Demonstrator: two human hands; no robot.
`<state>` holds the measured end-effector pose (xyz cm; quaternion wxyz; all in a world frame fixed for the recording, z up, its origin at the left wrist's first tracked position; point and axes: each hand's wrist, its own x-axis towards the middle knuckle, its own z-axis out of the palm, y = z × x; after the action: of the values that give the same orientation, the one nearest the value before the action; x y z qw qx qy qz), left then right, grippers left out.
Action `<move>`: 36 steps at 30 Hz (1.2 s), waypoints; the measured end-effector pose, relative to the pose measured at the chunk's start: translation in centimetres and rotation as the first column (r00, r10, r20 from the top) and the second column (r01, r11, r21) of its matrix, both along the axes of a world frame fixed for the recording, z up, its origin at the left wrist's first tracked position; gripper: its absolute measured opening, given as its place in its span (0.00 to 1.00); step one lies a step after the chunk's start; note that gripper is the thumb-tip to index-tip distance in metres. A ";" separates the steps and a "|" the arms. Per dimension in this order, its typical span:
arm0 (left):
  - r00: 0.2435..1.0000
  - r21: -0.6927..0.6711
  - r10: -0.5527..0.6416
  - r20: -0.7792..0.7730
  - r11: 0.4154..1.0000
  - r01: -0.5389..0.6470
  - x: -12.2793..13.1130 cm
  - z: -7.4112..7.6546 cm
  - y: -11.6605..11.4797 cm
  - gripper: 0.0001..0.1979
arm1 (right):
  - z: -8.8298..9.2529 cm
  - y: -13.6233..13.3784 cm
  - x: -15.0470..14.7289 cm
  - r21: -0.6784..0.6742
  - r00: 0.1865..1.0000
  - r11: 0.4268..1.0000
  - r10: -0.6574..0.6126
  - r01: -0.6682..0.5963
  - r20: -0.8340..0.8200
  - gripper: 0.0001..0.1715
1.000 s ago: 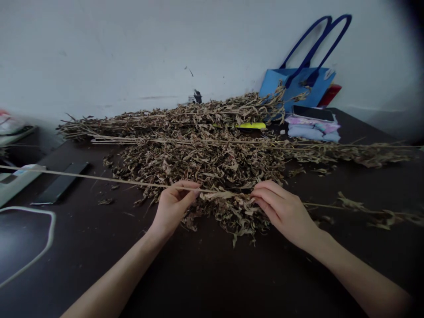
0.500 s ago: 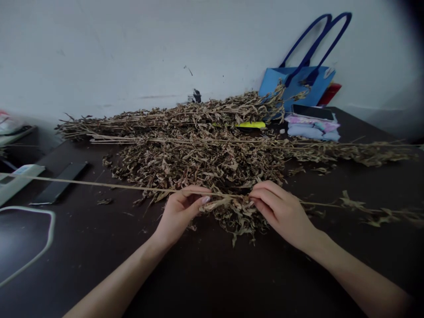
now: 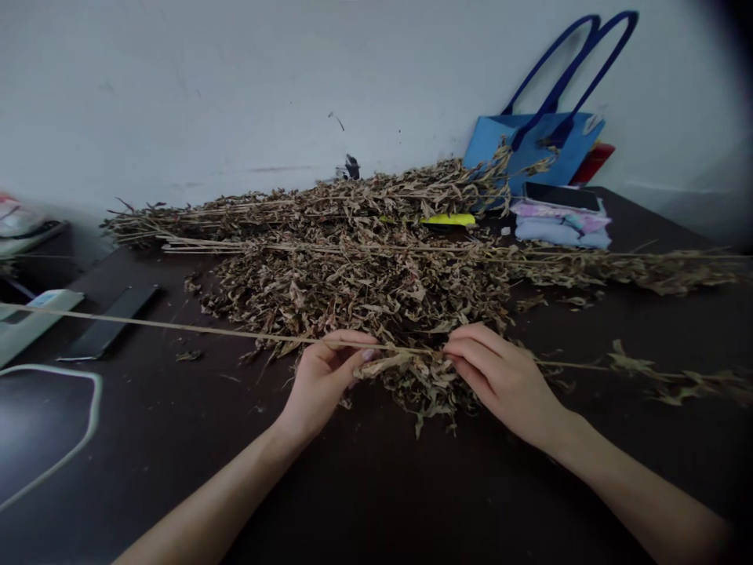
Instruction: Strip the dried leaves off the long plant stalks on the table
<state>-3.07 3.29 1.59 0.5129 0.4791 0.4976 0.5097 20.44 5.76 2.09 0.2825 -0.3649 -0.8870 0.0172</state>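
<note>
- Lower centre: left hand loosely gripping a dry stem.
- Right of centre: right hand pinching that stem.
- Mid-frame: dried leaf pile.

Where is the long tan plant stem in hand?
In the head view, the long tan plant stem crosses from the left edge to the left hand and right hand, over the near edge of the brown dried-leaf heap.

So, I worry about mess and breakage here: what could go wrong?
The thin dry stem held in the left hand and right hand might snap if bent. Its leftward length crosses the black slab and white device in this view, so it could nudge them. Loose dried leaves on the dark table could scatter.
</note>
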 end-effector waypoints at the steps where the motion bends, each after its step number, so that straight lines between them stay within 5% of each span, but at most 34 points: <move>1: 1.000 0.007 0.004 -0.005 1.000 -0.003 0.0 0.0 0.0 0.05 | 0.0 0.0 -0.1 -0.005 1.000 1.000 0.007 -0.007 0.003 0.08; 10: 0.977 0.089 0.153 -0.147 0.986 -0.141 -0.8 -0.3 0.6 0.02 | 0.0 -0.2 0.3 0.016 1.000 1.000 0.007 -0.007 0.003 0.08; 18: 0.990 0.015 0.138 0.038 0.990 -0.139 -1.4 -0.3 1.1 0.17 | 0.3 0.0 0.3 0.050 0.993 0.996 -0.065 0.070 -0.100 0.06; 27: 0.981 -0.054 -0.014 0.196 0.998 0.025 -0.3 1.0 -0.2 0.11 | -0.1 -0.1 0.2 0.061 0.997 0.997 -0.047 0.051 -0.066 0.05; 36: 0.975 -0.036 0.103 0.196 0.995 -0.097 -0.7 0.6 0.7 0.09 | 0.2 0.4 0.6 0.045 1.000 0.999 -0.011 0.010 0.011 0.15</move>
<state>-3.80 3.98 2.17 0.5397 0.3936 0.4743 0.5734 21.03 6.17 2.27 0.2858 -0.3632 -0.8867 -0.0062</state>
